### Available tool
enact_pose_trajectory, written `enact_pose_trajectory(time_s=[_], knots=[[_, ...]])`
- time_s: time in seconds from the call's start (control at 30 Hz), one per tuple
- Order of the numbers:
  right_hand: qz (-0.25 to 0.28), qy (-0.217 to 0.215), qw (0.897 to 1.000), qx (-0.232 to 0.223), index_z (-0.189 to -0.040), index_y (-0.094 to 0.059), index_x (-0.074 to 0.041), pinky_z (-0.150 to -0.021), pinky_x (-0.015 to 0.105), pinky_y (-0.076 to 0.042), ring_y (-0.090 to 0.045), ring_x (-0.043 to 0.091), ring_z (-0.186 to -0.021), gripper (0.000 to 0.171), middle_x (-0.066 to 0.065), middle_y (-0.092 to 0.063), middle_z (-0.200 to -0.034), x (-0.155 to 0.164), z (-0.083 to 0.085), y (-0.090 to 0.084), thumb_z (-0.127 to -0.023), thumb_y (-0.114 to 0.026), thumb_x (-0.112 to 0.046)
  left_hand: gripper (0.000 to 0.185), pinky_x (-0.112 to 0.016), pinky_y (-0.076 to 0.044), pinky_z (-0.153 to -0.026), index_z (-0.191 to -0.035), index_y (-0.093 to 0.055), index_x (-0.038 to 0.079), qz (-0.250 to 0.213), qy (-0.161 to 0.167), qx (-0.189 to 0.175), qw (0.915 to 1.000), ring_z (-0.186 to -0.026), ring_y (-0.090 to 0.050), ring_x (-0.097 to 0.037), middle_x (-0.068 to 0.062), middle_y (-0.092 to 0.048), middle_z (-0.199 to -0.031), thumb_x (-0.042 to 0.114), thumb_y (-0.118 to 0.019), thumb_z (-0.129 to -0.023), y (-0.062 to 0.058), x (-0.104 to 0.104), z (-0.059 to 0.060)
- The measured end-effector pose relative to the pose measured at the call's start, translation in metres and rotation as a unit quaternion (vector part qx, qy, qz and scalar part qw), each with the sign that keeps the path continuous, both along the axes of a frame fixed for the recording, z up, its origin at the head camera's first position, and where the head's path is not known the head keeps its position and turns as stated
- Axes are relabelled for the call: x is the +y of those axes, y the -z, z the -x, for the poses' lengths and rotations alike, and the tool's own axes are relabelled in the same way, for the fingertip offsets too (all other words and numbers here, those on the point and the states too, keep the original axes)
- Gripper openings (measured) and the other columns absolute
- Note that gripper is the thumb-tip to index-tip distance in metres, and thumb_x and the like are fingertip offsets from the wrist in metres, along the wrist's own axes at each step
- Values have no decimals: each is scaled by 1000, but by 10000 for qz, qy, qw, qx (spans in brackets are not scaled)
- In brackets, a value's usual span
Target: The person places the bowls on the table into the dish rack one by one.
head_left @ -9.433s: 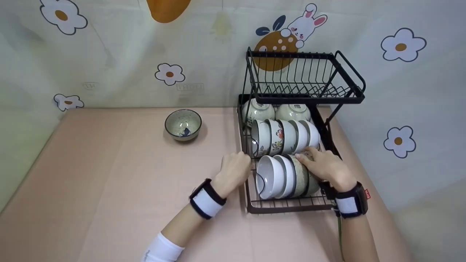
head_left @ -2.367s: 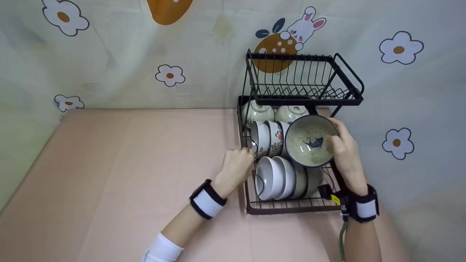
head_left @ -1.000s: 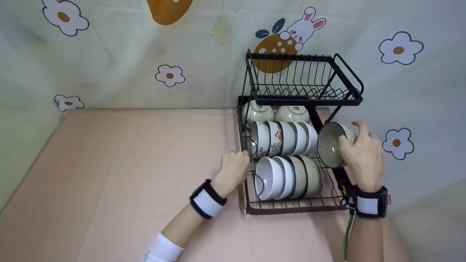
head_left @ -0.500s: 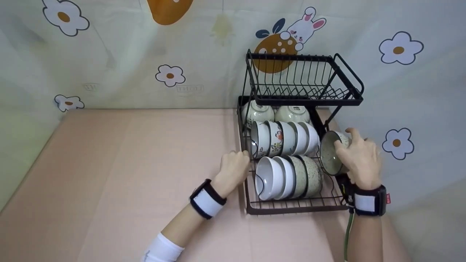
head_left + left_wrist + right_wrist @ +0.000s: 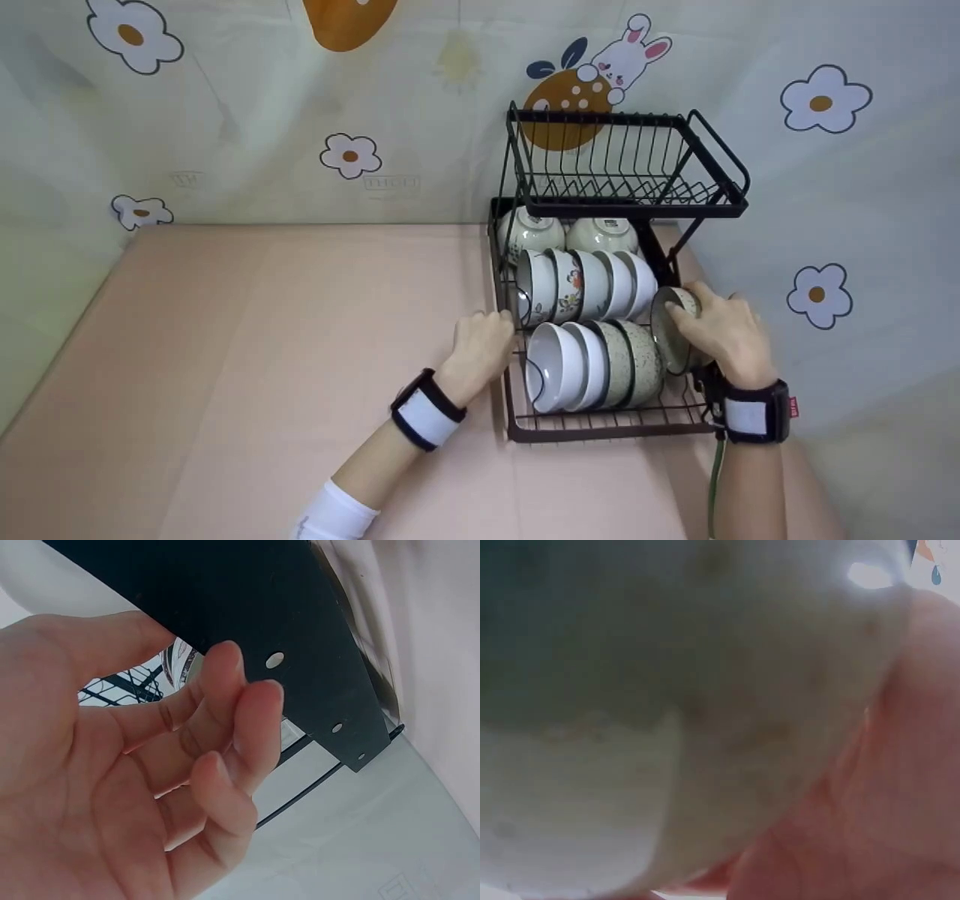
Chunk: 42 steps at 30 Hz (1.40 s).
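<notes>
I saw the right hand (image 5: pixel 724 330) gripping a speckled bowl (image 5: pixel 673 330) on its edge at the right end of the front row of bowls (image 5: pixel 592 364) in the lower tier of the black dish rack (image 5: pixel 600 431), just beside the last bowl there; in the right wrist view the glaze filled the frame, blurred. The left hand (image 5: pixel 484 349) rested at the rack's left side, its fingers (image 5: pixel 225 727) loosely curled, and I could not be sure they actually clasped the black side plate (image 5: pixel 300 652).
</notes>
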State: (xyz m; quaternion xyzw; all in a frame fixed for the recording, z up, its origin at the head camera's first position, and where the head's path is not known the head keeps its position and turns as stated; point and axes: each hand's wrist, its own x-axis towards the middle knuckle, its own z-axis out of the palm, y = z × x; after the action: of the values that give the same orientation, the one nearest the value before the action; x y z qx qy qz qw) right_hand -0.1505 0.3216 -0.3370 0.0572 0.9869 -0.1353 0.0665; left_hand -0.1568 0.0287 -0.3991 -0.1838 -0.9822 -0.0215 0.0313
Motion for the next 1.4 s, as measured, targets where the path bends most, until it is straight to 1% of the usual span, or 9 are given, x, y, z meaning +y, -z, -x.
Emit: enact_pose_trajectory(time_s=[0.13, 0.23, 0.33, 0.43, 0.67, 0.93, 1.07, 1.2, 1.4], knots=[[73, -69, 9986, -525, -150, -25, -17, -87, 78, -32, -26, 65, -125, 88, 43, -26, -142, -2, 1, 2, -86, -30, -76, 39, -27, -50, -50, -98, -64, 4, 26, 13, 8, 10000, -67, -62, -19, -6, -67, -79, 42, -61, -90, 0, 0, 0], [189, -69, 9960, -876, -152, -19, -20, -89, 81, -27, -17, 67, -128, 89, 41, -18, -147, -5, 2, 3, -85, -30, -78, 39, -27, -50, -50, -97, -63, 4, 42, 23, 28, 10000, -67, -62, -19, -6, -66, -78, 42, -60, -90, 0, 0, 0], [238, -59, 9939, -1078, -152, -17, -23, -90, 83, -20, -10, 68, -129, 86, 39, -13, -149, -7, 3, 5, -86, -30, -76, 38, -27, -50, -49, -98, -63, 4, 70, 26, 13, 10000, -67, -62, -19, -6, -66, -79, 41, -60, -90, 0, 0, 0], [239, -33, 9931, -1150, -152, -17, -24, -91, 83, -18, -7, 68, -129, 86, 39, -12, -149, -9, 2, 5, -85, -29, -77, 38, -26, -50, -50, -100, -63, 3, 127, 37, -57, 9999, -67, -62, -18, -6, -67, -80, 40, -60, -91, -1, 0, 0], [-74, -230, 9935, -1110, -152, -19, -23, -93, 80, -23, -13, 69, -128, 86, 43, -19, -145, -12, -1, 3, -86, -29, -76, 38, -27, -51, -52, -101, -63, 4, 178, 3, -30, 9998, -69, -63, -18, -6, -68, -81, 40, -66, -86, -2, 0, 0], [-49, -241, 9931, -1149, -152, -19, -22, -90, 82, -23, -13, 72, -125, 83, 48, -13, -142, -15, -7, 2, -88, -31, -73, 29, -29, -52, -52, -98, -64, 3, 20, 11, 94, 10000, -69, -63, -20, -7, -69, -80, 31, -64, -89, -2, 0, -1], [-92, -311, 9927, -1163, -152, -19, -21, -88, 82, -25, -15, 73, -123, 83, 51, -10, -141, -16, -7, 3, -88, -29, -74, 26, -28, -52, -52, -96, -64, 3, 17, 39, 151, 9999, -67, -62, -19, -7, -68, -79, 28, -64, -89, -1, 0, 0], [-96, -382, 9917, -1225, -152, -18, -21, -87, 82, -26, -15, 73, -123, 82, 51, -9, -141, -15, -6, 6, -89, -26, -73, 25, -28, -52, -53, -97, -64, 3, 7, 49, 79, 10000, -68, -62, -19, -7, -68, -80, 27, -64, -88, -1, 0, 0], [13, -556, 9896, -1327, -152, -18, -22, -92, 79, -29, -20, 67, -128, 79, 47, -18, -142, -14, -4, 11, -90, -22, -72, 28, -30, -53, -54, -98, -64, 3, -61, 54, 36, 10000, -69, -63, -20, -7, -69, -82, 30, -62, -90, -1, 0, 0]])
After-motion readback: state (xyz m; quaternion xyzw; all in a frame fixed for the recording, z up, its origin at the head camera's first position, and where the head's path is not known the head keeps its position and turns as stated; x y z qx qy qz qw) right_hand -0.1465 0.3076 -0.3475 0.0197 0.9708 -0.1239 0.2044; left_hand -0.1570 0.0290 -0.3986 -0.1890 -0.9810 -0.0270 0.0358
